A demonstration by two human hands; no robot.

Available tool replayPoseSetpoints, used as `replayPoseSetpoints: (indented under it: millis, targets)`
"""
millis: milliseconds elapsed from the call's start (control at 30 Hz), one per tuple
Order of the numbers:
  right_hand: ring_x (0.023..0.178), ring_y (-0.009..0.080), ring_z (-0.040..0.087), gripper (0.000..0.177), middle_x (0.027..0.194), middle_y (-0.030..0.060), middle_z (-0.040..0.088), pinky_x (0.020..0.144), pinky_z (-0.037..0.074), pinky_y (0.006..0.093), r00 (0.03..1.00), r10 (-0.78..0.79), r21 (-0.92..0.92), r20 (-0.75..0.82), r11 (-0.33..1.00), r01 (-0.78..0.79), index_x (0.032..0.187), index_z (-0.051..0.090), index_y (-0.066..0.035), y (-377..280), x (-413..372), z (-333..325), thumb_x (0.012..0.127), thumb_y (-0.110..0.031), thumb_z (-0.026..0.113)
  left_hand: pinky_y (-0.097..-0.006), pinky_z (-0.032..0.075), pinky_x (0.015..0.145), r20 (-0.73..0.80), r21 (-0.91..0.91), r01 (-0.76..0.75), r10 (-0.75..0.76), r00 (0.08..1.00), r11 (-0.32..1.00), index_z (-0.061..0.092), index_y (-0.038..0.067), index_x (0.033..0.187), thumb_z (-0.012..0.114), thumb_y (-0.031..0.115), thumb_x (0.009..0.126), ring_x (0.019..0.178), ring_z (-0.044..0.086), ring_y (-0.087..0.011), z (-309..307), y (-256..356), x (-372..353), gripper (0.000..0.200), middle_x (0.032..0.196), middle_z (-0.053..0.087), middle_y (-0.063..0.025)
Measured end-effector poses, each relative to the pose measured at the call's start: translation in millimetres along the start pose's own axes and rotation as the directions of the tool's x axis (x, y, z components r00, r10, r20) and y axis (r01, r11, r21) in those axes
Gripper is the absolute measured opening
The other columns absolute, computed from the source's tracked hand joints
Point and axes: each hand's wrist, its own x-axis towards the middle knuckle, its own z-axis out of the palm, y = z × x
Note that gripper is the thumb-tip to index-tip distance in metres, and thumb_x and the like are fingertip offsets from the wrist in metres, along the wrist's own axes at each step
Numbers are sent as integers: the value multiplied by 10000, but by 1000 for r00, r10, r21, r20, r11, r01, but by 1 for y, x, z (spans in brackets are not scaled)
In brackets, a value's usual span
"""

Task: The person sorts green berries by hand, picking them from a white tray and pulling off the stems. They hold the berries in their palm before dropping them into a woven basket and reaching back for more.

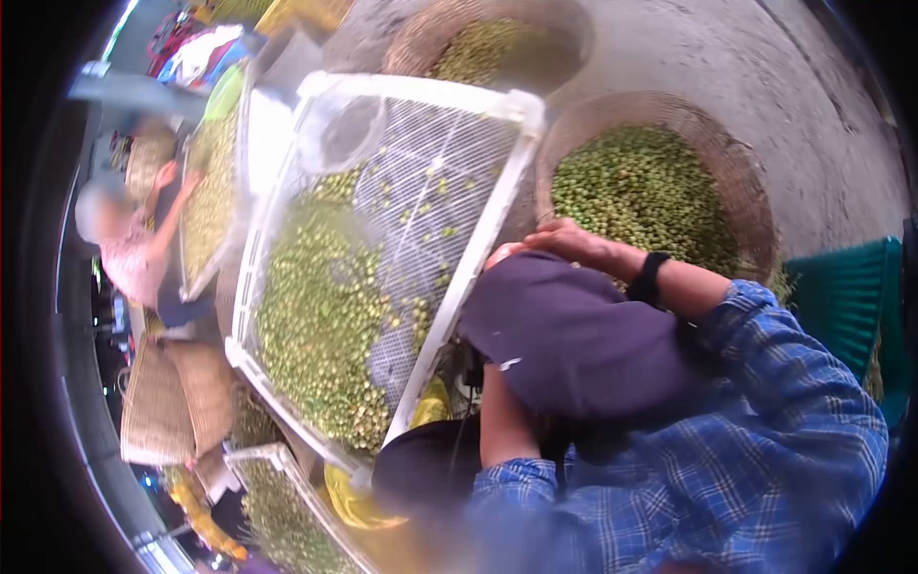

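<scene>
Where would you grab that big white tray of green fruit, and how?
Probably by the tray's near long rim, from the knee side, using a wide two-handed grip. That rim is straight, narrow and bare, while most of the green fruit lies toward the far side.

You wear one camera on your head. It looks down and forward past your lap (pixel 583 335), close over the tray (pixel 454 177), to the other person (pixel 132 253) on the far side.
</scene>
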Motion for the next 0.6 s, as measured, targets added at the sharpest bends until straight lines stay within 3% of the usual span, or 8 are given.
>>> replayPoseSetpoints:
  millis: [67, 133, 333, 367, 400, 433, 533, 600]
  targets:
    - [891, 273, 577, 239, 900, 139, 615, 802, 438, 351, 983, -159, -88, 87, 982, 167, 940, 631, -2, 17, 11, -10, 819, -202, 580, -345, 519, 759, 39, -62, 6, -3, 999, 998, 516, 13, 1001, 515, 158, 885, 813, 616, -226, 3, 3, 10, 186, 906, 612, -108]
    - [741, 201, 567, 186, 817, 91, 599, 654, 441, 300, 963, -222, 67, 150, 975, 214, 893, 612, -10, 26, 14, -10, 828, -180, 577, -336, 523, 756, 78, -116, 16, -7, 997, 993, 513, 14, 999, 510, 156, 894, 810, 619, -213, 5, 6, 14, 177, 904, 612, -100]
    - [581, 126, 558, 133, 721, 39, 591, 517, 442, 221, 974, -37, 671, 224, 730, -127, 875, 605, -1, 19, -3, 4, 841, -118, 552, -257, 473, 629, 97, -84, -68, 76, 992, 994, 544, 12, 953, 559, 150, 869, 703, 556, -106, 3, 7, 10, 162, 803, 595, -47]
    - [586, 122, 559, 136, 719, 37, 594, 519, 441, 218, 957, -279, 278, 76, 928, 248, 878, 610, -3, 17, -8, 3, 836, -122, 558, -239, 449, 597, 82, -69, -61, 67, 994, 996, 560, 13, 951, 575, 136, 855, 672, 529, -81, 1, 9, 6, 157, 782, 586, -17]
    - [590, 117, 559, 141, 717, 35, 596, 522, 441, 214, 836, -546, -209, 62, 812, 546, 882, 615, -4, 16, -12, -2, 832, -125, 564, -239, 450, 595, 69, -58, -57, 61, 996, 997, 564, 15, 958, 575, 139, 856, 672, 534, -83, 0, 11, 3, 161, 784, 589, -19]
    - [594, 112, 560, 145, 715, 33, 598, 525, 441, 211, 639, -745, -623, 190, 412, 665, 885, 620, -6, 13, -14, -7, 827, -129, 570, -239, 451, 594, 55, -36, -50, 52, 997, 998, 568, 17, 966, 574, 143, 858, 672, 539, -85, -3, 13, -3, 165, 787, 592, -21]
    - [542, 93, 538, 157, 687, 22, 594, 482, 434, 221, 911, -240, -69, -334, 971, 230, 883, 634, -17, 4, -43, -28, 795, -145, 612, -238, 454, 589, 31, 71, -44, 42, 999, 997, 579, 24, 987, 571, 153, 862, 671, 553, -91, -13, 18, -29, 179, 794, 600, -27]
    - [663, 151, 589, 192, 798, 53, 617, 582, 501, 276, 853, -351, -350, -386, 911, 216, 915, 640, -19, 7, -57, -73, 796, -168, 620, -237, 455, 586, 21, 171, -45, 42, 999, 984, 587, 29, 1002, 569, 159, 866, 671, 562, -95, -20, 23, -57, 190, 799, 606, -31]
